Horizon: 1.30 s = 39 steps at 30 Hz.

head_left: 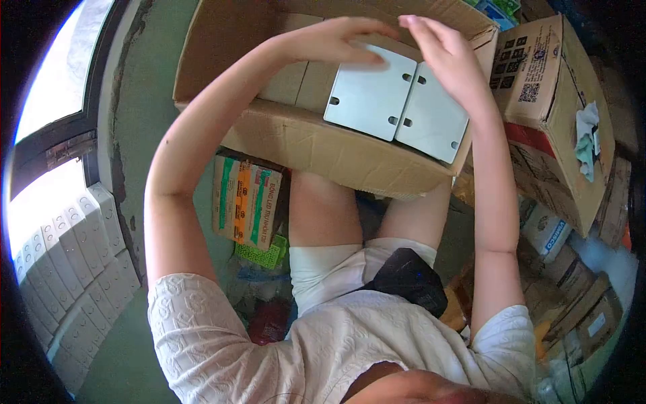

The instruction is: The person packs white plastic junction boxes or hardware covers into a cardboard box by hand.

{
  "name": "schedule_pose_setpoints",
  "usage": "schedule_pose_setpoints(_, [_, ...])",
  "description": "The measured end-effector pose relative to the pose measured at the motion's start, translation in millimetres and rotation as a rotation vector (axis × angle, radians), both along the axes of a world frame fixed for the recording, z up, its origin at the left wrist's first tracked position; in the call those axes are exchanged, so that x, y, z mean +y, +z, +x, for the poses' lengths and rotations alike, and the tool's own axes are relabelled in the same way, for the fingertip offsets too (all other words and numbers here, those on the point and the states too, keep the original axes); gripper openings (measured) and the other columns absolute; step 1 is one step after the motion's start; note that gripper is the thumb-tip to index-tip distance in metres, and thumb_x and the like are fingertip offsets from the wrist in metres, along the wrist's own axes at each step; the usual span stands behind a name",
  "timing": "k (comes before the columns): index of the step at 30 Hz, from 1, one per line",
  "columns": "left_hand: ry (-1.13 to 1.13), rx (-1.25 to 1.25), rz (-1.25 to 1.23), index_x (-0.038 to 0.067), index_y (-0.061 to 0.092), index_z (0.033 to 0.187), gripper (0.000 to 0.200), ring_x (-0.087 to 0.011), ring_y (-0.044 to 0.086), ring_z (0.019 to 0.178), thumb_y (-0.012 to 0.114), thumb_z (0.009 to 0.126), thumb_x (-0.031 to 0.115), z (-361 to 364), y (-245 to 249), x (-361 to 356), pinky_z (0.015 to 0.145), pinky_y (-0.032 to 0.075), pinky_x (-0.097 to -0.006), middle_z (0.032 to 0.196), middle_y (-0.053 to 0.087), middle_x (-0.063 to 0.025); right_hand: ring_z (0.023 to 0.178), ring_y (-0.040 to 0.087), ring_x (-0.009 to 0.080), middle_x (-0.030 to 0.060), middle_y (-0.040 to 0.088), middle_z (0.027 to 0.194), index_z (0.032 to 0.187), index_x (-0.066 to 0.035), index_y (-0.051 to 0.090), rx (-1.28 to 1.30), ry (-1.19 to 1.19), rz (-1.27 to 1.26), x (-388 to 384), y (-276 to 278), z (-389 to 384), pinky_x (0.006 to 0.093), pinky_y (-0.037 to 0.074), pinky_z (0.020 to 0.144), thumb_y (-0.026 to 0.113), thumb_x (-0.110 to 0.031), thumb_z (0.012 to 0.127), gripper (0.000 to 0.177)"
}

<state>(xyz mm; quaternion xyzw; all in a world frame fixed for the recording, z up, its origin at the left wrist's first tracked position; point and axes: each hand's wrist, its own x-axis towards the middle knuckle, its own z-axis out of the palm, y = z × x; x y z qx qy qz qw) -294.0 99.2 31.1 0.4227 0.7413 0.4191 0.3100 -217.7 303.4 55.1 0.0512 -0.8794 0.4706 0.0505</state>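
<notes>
Two white flat plates with dark slots near their edges lie side by side in an open cardboard box (323,145). Over the far edge of the left plate (370,94) is my left hand (336,42), fingers stretched out and thumb apart, with nothing in it. My right hand (447,54) is above the far part of the right plate (434,114), fingers extended toward the left hand and holding nothing. The fingertips of both hands come close to each other. My forearms reach over the box's near wall, and the far ends of the plates are partly hidden by the hands.
A closed cardboard carton (531,121) with a crumpled cloth (587,141) on it stands at the right. Below the open box is a taped small carton (245,202) above a green basket (262,254). White boxes (74,269) are stacked at the left by the window.
</notes>
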Motion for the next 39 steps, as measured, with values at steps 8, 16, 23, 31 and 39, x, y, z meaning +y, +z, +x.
schedule_pose_setpoints(8, [0.586, -0.793, -0.25, 0.008, 0.031, 0.144, 0.071, -0.0264, 0.048, 0.121, 0.039, 0.094, 0.058, 62.4, 2.3, -11.3, 0.1, 0.038, -0.0447, 0.135, 0.047, -0.017, 0.083, 0.065, 0.0358, 0.0188, 0.067, 0.086, 0.096, -0.007, 0.068, -0.314, 0.132, 0.576, -24.4, -10.7, 8.5, 0.0415, 0.051, 0.076, 0.047, -0.042, 0.096, 0.042])
schedule_pose_setpoints(16, [0.969, -0.416, -0.176, 0.005, -0.012, 0.148, 0.091, -0.0397, 0.024, 0.138, 0.039, 0.094, 0.059, 89.5, 46.3, -29.7, 0.113, 0.023, -0.0452, 0.149, 0.021, -0.029, 0.085, 0.062, 0.0373, 0.0197, 0.066, 0.087, 0.092, -0.005, 0.064, 0.11, 0.015, 0.577, -28.6, -40.8, 25.7, 0.0469, 0.046, 0.076, 0.039, -0.038, 0.098, 0.042])
schedule_pose_setpoints(23, [1.342, 0.456, 0.14, -0.003, 0.001, 0.147, 0.08, -0.0344, 0.005, 0.143, 0.049, 0.097, 0.037, 206.1, 201.8, -212.0, 0.116, 0.008, -0.0417, 0.153, 0.006, -0.0252, 0.11, 0.055, 0.0346, 0.0154, 0.061, 0.117, 0.111, -0.004, 0.063, 0.315, -0.048, 0.643, -47.3, -21.0, 31.3, 0.0447, 0.042, 0.093, 0.037, -0.038, 0.099, 0.045])
schedule_pose_setpoints(31, [1.778, 1.258, -0.128, 0.002, 0.026, 0.142, 0.065, -0.0356, 0.024, 0.137, 0.053, 0.094, 0.037, 394.6, 315.9, -363.4, 0.113, 0.02, -0.0471, 0.144, 0.029, -0.0212, 0.111, 0.055, 0.0365, 0.0186, 0.059, 0.12, 0.11, 0.0, 0.062, 0.607, 0.379, 0.163, -214.7, 133.2, 59.2, 0.0423, 0.042, 0.096, 0.044, -0.031, 0.098, 0.038])
schedule_pose_setpoints(39, [1.912, 1.656, -0.254, 0.002, 0.034, 0.138, 0.058, -0.0338, 0.03, 0.132, 0.053, 0.094, 0.036, 455.7, 339.9, -459.4, 0.109, 0.025, -0.0466, 0.138, 0.036, -0.0213, 0.111, 0.057, 0.0345, 0.0248, 0.058, 0.12, 0.125, 0.002, 0.052, 0.285, 0.941, -0.328, -418.2, 267.2, 174.5, 0.0407, 0.043, 0.096, 0.047, -0.037, 0.097, 0.049])
